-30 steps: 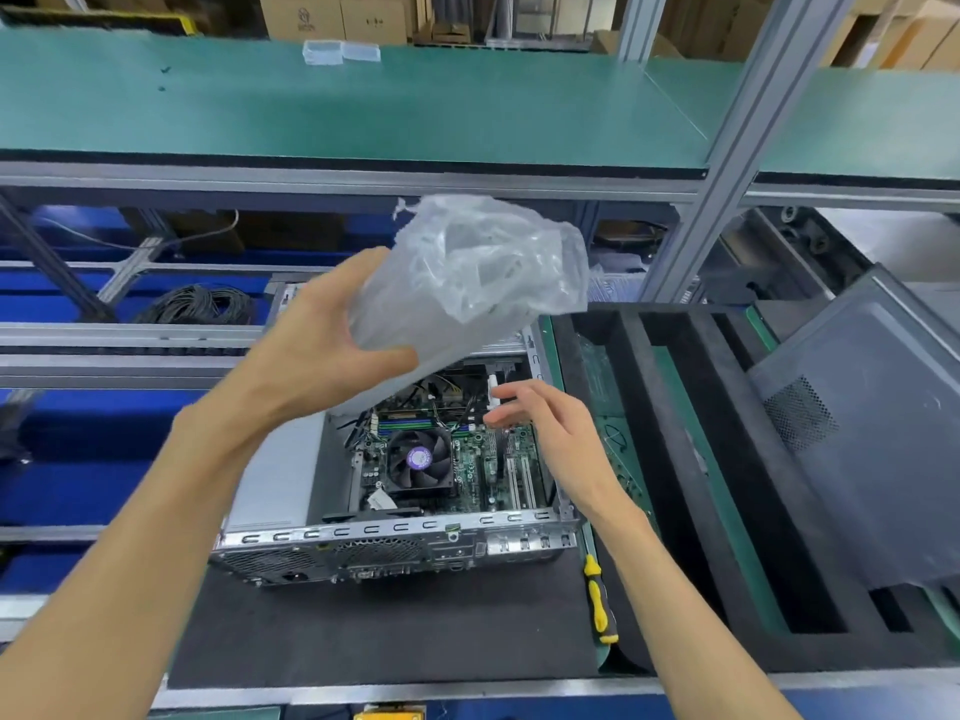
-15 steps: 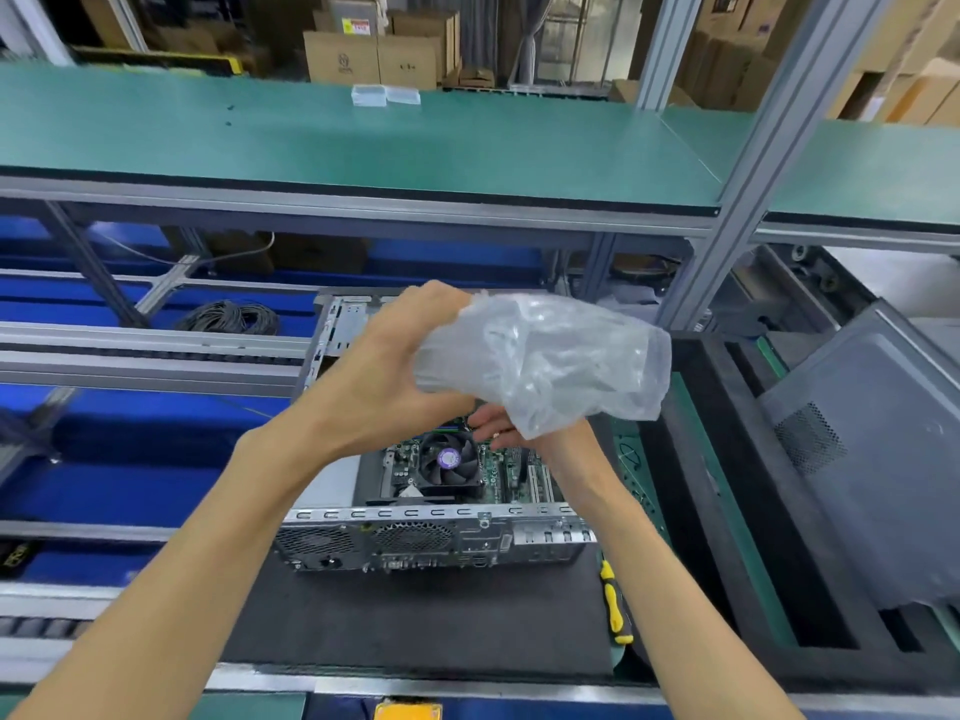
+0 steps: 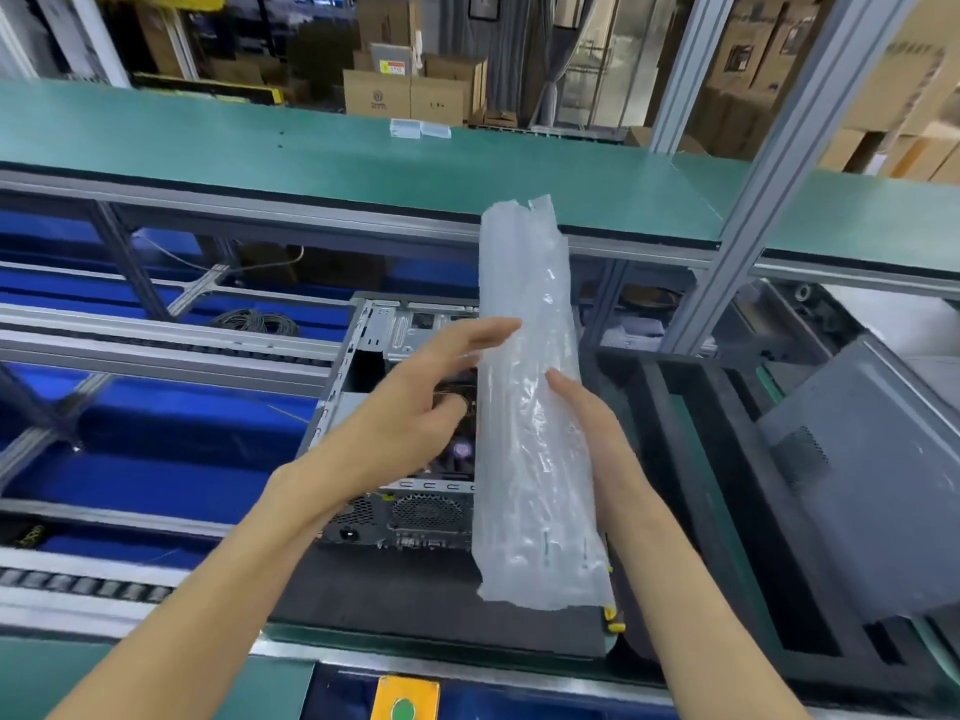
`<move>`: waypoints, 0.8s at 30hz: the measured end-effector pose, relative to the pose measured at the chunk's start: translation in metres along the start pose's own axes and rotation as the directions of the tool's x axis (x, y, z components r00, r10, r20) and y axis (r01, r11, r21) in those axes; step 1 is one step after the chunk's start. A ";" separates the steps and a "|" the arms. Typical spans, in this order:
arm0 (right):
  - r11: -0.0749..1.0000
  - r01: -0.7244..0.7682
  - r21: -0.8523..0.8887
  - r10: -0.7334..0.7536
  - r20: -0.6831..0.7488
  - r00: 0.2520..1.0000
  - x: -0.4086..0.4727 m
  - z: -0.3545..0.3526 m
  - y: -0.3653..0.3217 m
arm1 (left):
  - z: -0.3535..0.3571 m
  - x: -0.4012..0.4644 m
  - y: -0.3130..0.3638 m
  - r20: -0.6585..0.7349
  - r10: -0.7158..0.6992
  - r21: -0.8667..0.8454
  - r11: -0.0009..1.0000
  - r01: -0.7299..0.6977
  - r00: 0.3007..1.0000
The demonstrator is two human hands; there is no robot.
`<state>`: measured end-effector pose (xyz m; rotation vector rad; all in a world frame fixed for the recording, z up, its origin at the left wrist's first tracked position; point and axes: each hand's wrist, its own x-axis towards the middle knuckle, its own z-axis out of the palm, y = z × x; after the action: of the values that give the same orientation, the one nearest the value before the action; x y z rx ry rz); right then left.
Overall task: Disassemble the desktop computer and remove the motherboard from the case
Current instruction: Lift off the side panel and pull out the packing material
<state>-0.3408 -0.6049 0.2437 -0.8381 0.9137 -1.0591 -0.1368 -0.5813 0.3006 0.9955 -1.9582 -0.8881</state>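
Observation:
The open desktop case lies on a black mat, its rear panel facing me. Inside, the motherboard's fan shows between my hands; most of the board is hidden. A long clear plastic bag stands upright over the right side of the case. My right hand holds the bag from its right side, with most of its fingers hidden behind the bag. My left hand hovers over the case with fingers stretched out, the tips touching the bag's left edge.
A yellow-handled screwdriver peeks out below the bag at the mat's right edge. A black foam tray sits to the right, with the grey side panel leaning on it. A green shelf runs above; roller rails lie to the left.
The crumpled bag has been pulled out into a long upright shape. My left hand has let go of it and opened; my right hand now holds it from the right side.

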 end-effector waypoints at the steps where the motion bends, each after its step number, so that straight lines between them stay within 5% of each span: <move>1: 1.000 0.013 -0.003 -0.013 -0.025 1.000 0.002 0.001 0.004 | 0.002 -0.002 -0.005 -0.124 -0.040 0.002 0.999 0.040 0.992; 3: 0.997 0.058 -0.059 -0.063 -0.080 0.995 0.006 0.009 0.011 | 0.007 -0.006 -0.013 -0.265 -0.222 0.013 0.972 0.234 0.938; 6: 0.980 0.136 -0.142 -0.137 0.009 0.991 0.003 0.017 0.023 | 0.013 -0.020 -0.024 -0.148 -0.517 -0.132 0.855 0.501 0.843; 8: 0.973 0.151 -0.175 -0.149 0.026 0.989 -0.002 0.019 0.033 | 0.019 -0.034 -0.027 -0.122 -0.527 -0.178 0.845 0.504 0.841; 16: 0.974 0.132 -0.187 -0.102 0.161 0.982 -0.021 0.045 0.083 | 0.032 -0.110 -0.010 -0.406 -0.529 -0.214 0.848 0.486 0.745; 24: 0.979 0.141 -0.149 -0.063 0.434 0.899 -0.068 0.139 0.134 | 0.010 -0.230 0.019 -0.579 -0.620 -0.307 0.767 0.564 0.529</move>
<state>-0.1833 -0.4864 0.1912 -1.2237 0.5972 -0.8403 -0.0564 -0.3730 0.2408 1.7094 -0.9501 -0.7927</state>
